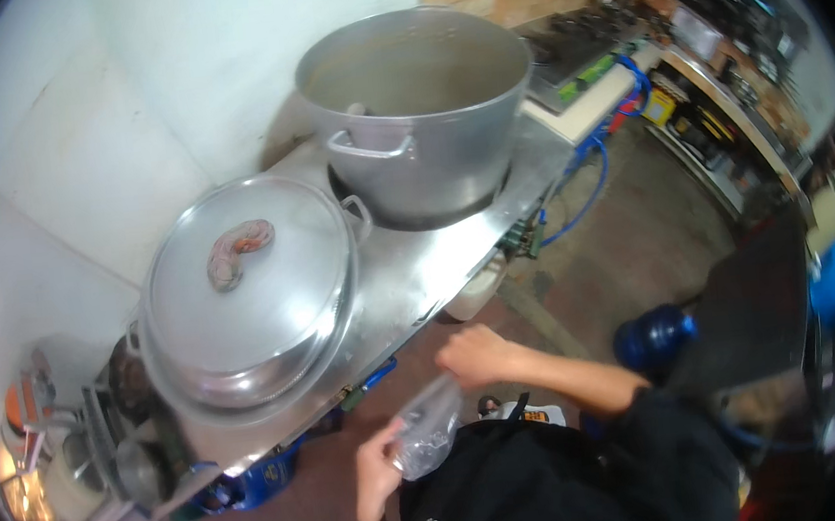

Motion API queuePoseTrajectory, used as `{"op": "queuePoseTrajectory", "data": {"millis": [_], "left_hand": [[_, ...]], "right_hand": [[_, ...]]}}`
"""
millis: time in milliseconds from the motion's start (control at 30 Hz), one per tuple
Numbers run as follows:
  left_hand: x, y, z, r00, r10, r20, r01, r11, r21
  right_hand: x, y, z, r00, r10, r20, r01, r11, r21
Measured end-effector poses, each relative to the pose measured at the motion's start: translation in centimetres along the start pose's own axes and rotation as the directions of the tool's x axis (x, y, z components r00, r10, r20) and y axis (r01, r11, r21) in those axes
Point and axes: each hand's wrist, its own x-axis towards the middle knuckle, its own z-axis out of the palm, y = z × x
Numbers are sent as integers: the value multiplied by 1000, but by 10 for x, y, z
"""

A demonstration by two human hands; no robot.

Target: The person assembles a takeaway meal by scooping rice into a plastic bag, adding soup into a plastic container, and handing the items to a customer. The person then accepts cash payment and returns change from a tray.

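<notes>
A clear plastic bag [431, 426] stretches between my two hands, in front of my black shirt. My left hand [378, 464] pinches its lower left side. My right hand [476, 356] is closed in a fist at the bag's upper end; the fingers hide the part it grips. Both hands are beside the front edge of a stainless steel counter [418, 268]. On the counter stands a large open aluminium stockpot [445, 152], with liquid and a rounded handle end inside. Left of it, a wide aluminium pot is covered by a lid [278, 304] with a cloth-wrapped handle [232, 252].
A blue hose [599, 190] loops down at the counter's right end. A blue water jug [655, 335] lies on the floor to the right, beside a dark panel [746, 304]. Below the counter are a whitish container [477, 292] and a blue tub [265, 482].
</notes>
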Motion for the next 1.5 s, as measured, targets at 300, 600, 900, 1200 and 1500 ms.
{"op": "queuePoseTrajectory", "data": {"millis": [300, 600, 900, 1200, 1500], "left_hand": [[-3, -61, 73, 685, 35, -728, 405, 812, 420], [31, -13, 173, 772, -368, -518, 548, 798, 251], [22, 83, 274, 551, -96, -829, 592, 745, 307], [33, 183, 272, 497, -336, -800, 628, 776, 64], [13, 172, 226, 511, -345, -788, 645, 759, 86]], "right_hand": [[67, 8, -117, 515, -798, -312, 845, 534, 27], [221, 235, -294, 702, -680, -211, 672, 731, -121], [275, 292, -359, 824, -274, -496, 434, 867, 243], [265, 350, -407, 654, -493, -574, 573, 818, -50], [342, 343, -384, 382, 167, -909, 479, 806, 349]]}}
